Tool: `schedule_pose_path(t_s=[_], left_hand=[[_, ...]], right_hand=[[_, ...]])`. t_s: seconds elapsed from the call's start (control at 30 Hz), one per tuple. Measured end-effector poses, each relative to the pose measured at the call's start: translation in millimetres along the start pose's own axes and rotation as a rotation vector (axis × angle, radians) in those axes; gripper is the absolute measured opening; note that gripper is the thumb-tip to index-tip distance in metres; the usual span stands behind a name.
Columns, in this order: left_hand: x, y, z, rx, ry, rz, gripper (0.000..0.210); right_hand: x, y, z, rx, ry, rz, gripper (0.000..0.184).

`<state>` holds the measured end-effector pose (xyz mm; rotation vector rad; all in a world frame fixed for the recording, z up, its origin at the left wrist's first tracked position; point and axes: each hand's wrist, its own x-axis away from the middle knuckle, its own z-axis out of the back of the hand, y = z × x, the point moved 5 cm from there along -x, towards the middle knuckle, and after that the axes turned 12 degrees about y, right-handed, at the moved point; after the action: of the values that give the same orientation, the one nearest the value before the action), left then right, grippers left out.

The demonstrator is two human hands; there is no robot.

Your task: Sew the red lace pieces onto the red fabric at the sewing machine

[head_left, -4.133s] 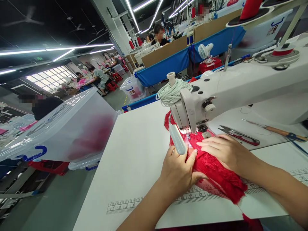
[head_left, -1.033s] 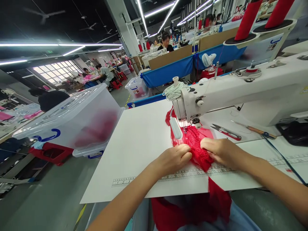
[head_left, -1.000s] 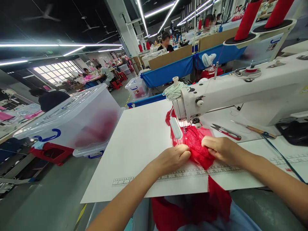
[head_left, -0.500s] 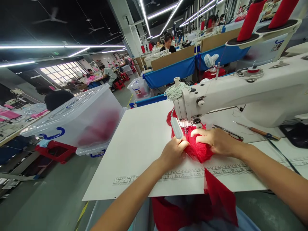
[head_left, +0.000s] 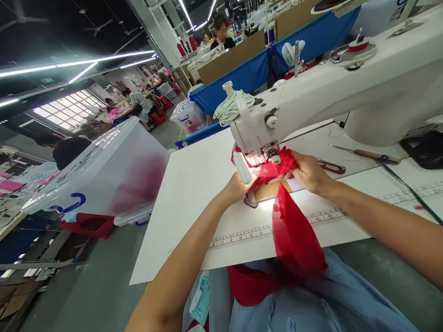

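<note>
- At far left, a translucent bin (head_left: 104,173) with a blue handle stands beside the table, something red showing through its wall.
- The white table (head_left: 194,184) has a ruler scale (head_left: 254,236) printed along its near side.
- A bundle of pale cord (head_left: 233,108) is looped around a peg on the machine head.
- The left hand (head_left: 239,185) touches the left side of the red cloth; the lamp hides part of its fingers, so whether they pinch is hard to tell.
- A small white lamp (head_left: 243,168) lights the needle area.
- The red lace cloth (head_left: 275,167) lies beneath the sewing machine (head_left: 321,85), between the two hands, which are apart.
- Nearer the body, a red length of fabric (head_left: 296,230) drapes over the table edge onto the lap.
- The right hand (head_left: 308,173) grips the cloth's right edge, fingers closed on it.
- Just beyond it lie red-handled snips (head_left: 332,167), partly covered.
- Further right rests a wooden-handled awl (head_left: 375,156).
</note>
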<state>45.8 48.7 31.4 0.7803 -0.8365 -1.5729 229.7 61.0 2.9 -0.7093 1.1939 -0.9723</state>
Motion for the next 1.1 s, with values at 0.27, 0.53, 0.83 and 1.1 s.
schedule_pose_path(t_s=[0.27, 0.53, 0.83, 1.1], left_hand=[[7.6, -4.7, -10.9, -0.165, 0.035, -0.175, 0.026], [22.4, -9.8, -18.6, -0.457, 0.176, -0.508, 0.019], [33.9, -13.2, -32.6, -0.723, 0.169, -0.799, 0.03], [51.7, 9.6, -24.4, -0.788, 0.101, -0.84, 0.054]], right_hand=[[-0.2, -2.7, -0.3, -0.023, -0.017, 0.023, 0.011], [-2.8, -10.7, 10.4, -0.001, -0.171, 0.235, 0.014], [13.1, -17.8, 1.4, 0.296, -0.596, 0.36, 0.023], [13.1, -7.7, -1.9, 0.357, -0.599, 0.394, 0.024]])
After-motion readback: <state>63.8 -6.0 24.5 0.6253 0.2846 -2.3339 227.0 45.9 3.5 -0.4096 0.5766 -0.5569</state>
